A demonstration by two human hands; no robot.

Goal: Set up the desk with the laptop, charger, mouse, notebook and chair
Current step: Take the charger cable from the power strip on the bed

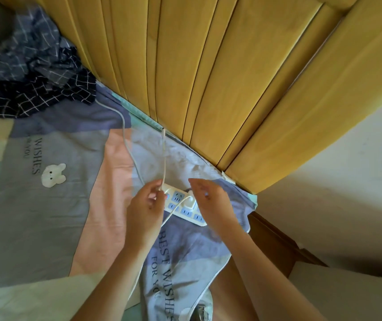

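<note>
A white power strip [186, 210] with blue sockets lies on the patterned bedsheet [58, 200], near the yellow padded headboard. A white charger plug [191, 201] sits in the strip, and its thin cable runs down toward me. My left hand [146, 209] pinches a thin white cable [163, 156] that rises toward the headboard. My right hand [210, 205] hovers over the strip's right side with fingers apart, holding nothing. No laptop, mouse, notebook or chair is in view.
The yellow headboard [220, 77] runs diagonally across the top. A dark checked blanket [37, 72] is bunched at the upper left. A thicker white cord [125, 135] crosses the sheet from under that blanket. A brown bed frame edge [275, 242] and white wall lie to the right.
</note>
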